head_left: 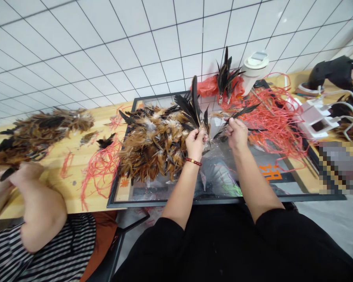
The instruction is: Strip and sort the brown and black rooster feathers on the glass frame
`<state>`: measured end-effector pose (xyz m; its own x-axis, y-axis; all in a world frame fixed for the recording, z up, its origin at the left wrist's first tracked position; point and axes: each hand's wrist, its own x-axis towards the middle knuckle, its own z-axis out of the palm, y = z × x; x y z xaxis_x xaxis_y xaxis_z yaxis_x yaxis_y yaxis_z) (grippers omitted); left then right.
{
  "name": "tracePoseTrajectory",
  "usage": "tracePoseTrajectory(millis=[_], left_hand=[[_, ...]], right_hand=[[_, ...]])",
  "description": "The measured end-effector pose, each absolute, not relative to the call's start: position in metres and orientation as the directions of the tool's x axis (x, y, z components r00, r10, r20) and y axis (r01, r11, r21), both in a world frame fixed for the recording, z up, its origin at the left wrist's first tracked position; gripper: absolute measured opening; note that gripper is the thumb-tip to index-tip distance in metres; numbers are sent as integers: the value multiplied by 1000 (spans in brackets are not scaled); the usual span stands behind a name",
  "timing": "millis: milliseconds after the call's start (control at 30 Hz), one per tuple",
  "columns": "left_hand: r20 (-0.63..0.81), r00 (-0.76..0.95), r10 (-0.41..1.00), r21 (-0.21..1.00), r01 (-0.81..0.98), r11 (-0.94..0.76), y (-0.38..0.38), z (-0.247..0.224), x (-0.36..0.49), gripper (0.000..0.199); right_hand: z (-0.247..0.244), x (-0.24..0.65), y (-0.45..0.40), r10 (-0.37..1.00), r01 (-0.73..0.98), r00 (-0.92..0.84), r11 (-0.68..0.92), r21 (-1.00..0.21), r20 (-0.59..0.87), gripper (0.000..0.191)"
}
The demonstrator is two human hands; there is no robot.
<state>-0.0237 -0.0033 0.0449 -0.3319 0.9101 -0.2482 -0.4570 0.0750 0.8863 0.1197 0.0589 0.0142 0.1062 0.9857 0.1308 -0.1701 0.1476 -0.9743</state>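
My left hand [195, 145], with a beaded bracelet at the wrist, is closed around the base of a bunch of dark feathers [191, 109] that fans upward. To its right, my right hand [237, 133] pinches a dark feather [247, 111] that points up and to the right. A large pile of brown and black feathers [155, 145] lies just left of my left hand. Both hands are above a black-framed glass panel [164, 203]. Past my right hand lies a heap of red plastic string [273, 117].
Dark feathers [225, 78] rest on a red plastic bag [206, 86] near the tiled wall, beside a white cylindrical container [254, 68]. A white power adapter [314, 117] with cables sits right. At left, a co-worker's hands [26, 172] are near more feathers [47, 125].
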Motion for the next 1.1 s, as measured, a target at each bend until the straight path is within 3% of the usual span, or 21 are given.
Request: tracePoseTrajectory(millis=[100, 200, 400, 533, 667, 767, 833, 933, 1000, 1100], left_hand=[[-266, -247, 932, 858, -501, 113, -6, 47, -24, 16], [-289, -172, 942, 849, -501, 169, -8, 48, -24, 17], [-328, -28, 944, 861, -420, 286, -10, 46, -24, 17], [-295, 6, 955, 890, -363, 277, -10, 43, -23, 17], [-278, -81, 957, 878, -426, 219, -9, 45, -26, 17], [-274, -212, 938, 843, -523, 128, -6, 48, -30, 12], [-262, -328, 908, 830, -557, 38, -4, 49, -33, 9], [-262, -431, 864, 818, -574, -38, -1, 51, -35, 5], [-273, -435, 858, 815, -579, -34, -1, 51, -35, 5], [-297, -414, 861, 818, -575, 5, -2, 51, -35, 9]], right_hand=[[23, 120, 54, 997, -327, -7, 67, -943, 74, 46], [31, 114, 45, 987, -351, -156, -18, -936, 39, 46], [31, 104, 37, 976, -180, -216, -14, -984, 25, 47], [28, 103, 41, 978, -55, -166, 119, -991, 127, 42], [19, 104, 47, 974, 12, -78, 214, -977, 213, 34], [14, 106, 48, 979, 199, -29, 203, -959, 201, 34], [14, 106, 44, 978, 438, -35, 202, -876, 208, 33], [22, 102, 34, 977, 773, -132, 206, -600, 166, 34], [29, 99, 27, 978, 869, -189, 210, -449, 92, 36], [33, 97, 25, 971, 903, -239, 223, -367, 0, 28]])
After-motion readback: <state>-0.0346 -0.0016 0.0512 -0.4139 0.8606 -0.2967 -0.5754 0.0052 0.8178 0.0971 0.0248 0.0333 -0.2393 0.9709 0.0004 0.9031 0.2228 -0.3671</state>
